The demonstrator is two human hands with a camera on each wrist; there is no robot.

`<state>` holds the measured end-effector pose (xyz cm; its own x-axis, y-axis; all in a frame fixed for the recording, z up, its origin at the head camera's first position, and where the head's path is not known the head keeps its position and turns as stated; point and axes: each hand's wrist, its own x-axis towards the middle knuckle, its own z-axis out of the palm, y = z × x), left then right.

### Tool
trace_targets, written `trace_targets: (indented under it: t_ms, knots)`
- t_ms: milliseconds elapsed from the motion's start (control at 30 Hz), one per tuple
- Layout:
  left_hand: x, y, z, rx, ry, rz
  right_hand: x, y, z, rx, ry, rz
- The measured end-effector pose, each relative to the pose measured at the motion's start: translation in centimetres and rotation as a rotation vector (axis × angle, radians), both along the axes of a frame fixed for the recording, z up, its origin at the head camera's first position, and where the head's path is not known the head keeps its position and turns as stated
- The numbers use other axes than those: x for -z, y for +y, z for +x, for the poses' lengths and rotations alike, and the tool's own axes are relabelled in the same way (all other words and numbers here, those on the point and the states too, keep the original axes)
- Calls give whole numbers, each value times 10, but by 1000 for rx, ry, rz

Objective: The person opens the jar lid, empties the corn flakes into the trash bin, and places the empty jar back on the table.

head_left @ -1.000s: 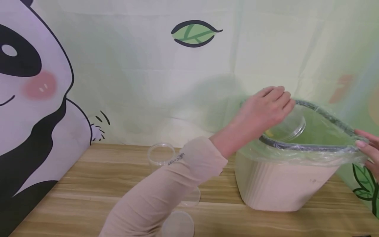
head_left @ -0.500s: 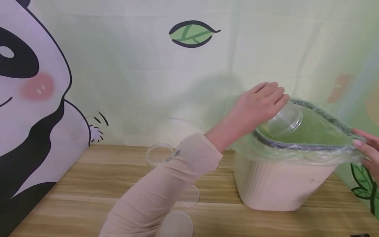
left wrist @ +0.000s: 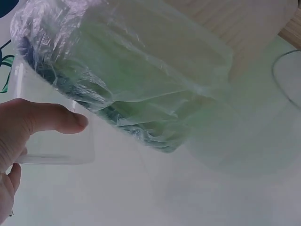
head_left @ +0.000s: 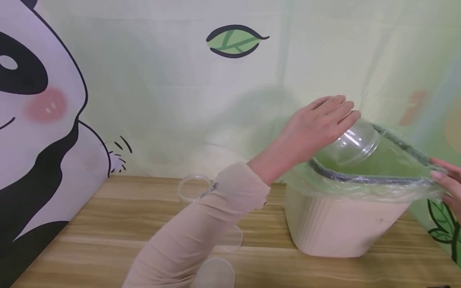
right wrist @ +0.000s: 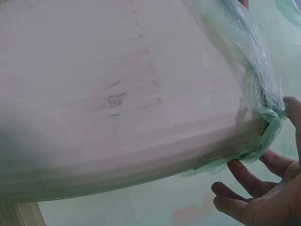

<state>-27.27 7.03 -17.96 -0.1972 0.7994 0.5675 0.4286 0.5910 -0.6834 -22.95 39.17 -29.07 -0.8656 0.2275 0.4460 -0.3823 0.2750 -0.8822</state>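
Note:
My left hand (head_left: 320,124) grips a clear plastic cup (head_left: 358,144) and holds it tipped over the bin's mouth, its open end toward the lower right. In the left wrist view the thumb lies along the side of the cup (left wrist: 56,146), beside the dark rim. The pale bin (head_left: 353,228) leans to the right and is lined with a thin green plastic bag (head_left: 374,190) folded over its dark rim. At the right end, my right hand (head_left: 450,182) pinches this rim through the bag, thumb on top and fingers underneath in the right wrist view.
Behind my left sleeve (head_left: 201,228), another clear container (head_left: 194,188) stands on the wooden table (head_left: 144,196). A clear round disc (head_left: 232,238) and a frosted round disc (head_left: 216,274) lie partly hidden by the arm. A printed cloth backdrop (head_left: 162,80) hangs close behind.
The left hand has shifted slightly right with the cup, after a small move left. A small yellow spot seen at the cup earlier no longer shows. The right hand keeps its hold.

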Motion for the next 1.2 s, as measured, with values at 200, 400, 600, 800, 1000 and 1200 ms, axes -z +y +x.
trace_targets:
  t_ms: [200, 400, 600, 800, 1000, 1200]
  knots:
    - [3, -2, -3, -9, -7, -11, 14, 19, -15, 45, 2, 37]
    - [7, -6, -5, -3, -2, -3, 7, 8, -7, -13, 23, -17]
    - [6, -8, -4, 14, 11, 9, 3, 3, -1, -63, 50, -60]
    - [2, -12, 0, -16, -31, -14, -1, -4, 3, -75, 57, -75]
    - [-2, -20, 2, -52, -65, -17, 26, 34, -24, -3, 9, 17]
    - [-5, -30, 4, -91, -116, -21, 69, 99, -69, 42, -4, 126]
